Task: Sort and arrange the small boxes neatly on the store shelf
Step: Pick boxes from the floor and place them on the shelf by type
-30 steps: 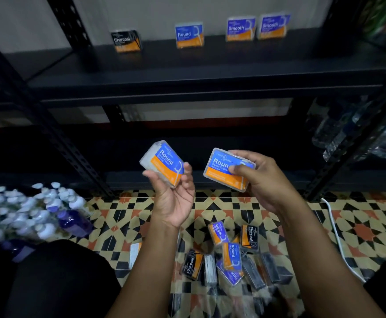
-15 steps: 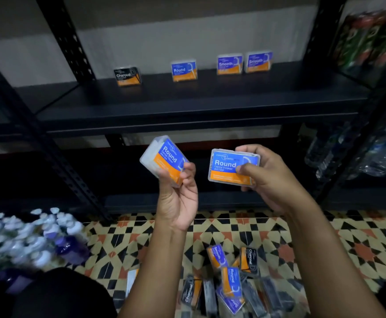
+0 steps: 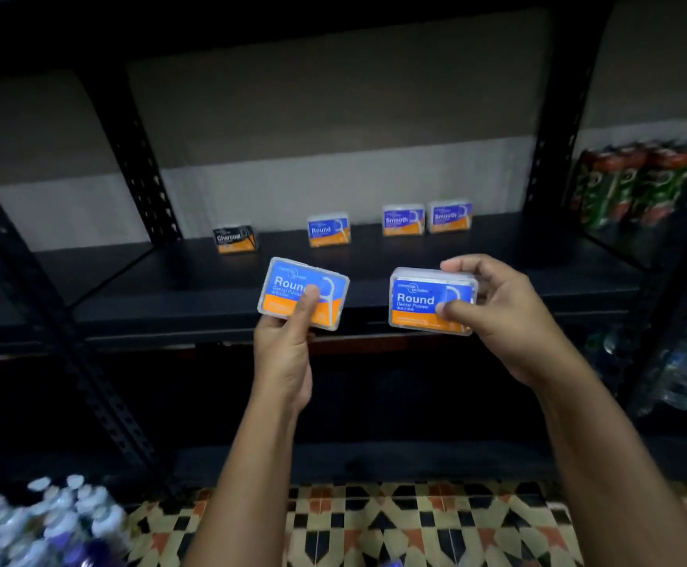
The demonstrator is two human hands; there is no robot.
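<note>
Up come both your hands since a moment ago, from down over the tiled floor to the front edge of the shelf (image 3: 194,280), and the scatter of boxes on the floor drops out of sight. Your left hand (image 3: 282,354) is closed around the left Round box (image 3: 293,286), thumb pressed flat on its label, fingers hidden behind it; the box tilts a little, its right end lower. Your right hand (image 3: 501,317) is clamped on the right Round box (image 3: 423,300), thumb on the label's right side, fingers curled over the top edge, and that box sits nearly level. The two boxes are apart, side by side, a clear gap between them.

Beyond your left hand, at the back of the shelf, stands the Charcoal box (image 3: 235,239), and just right of it, past a gap, the shelved Round box (image 3: 328,230). Beyond your right hand stand two Smooth boxes (image 3: 427,218), touching each other. Far off to your right hand's side you've got cans (image 3: 636,182) on the neighbouring shelf. Down by your left forearm, bottle caps (image 3: 35,517) blur together.
</note>
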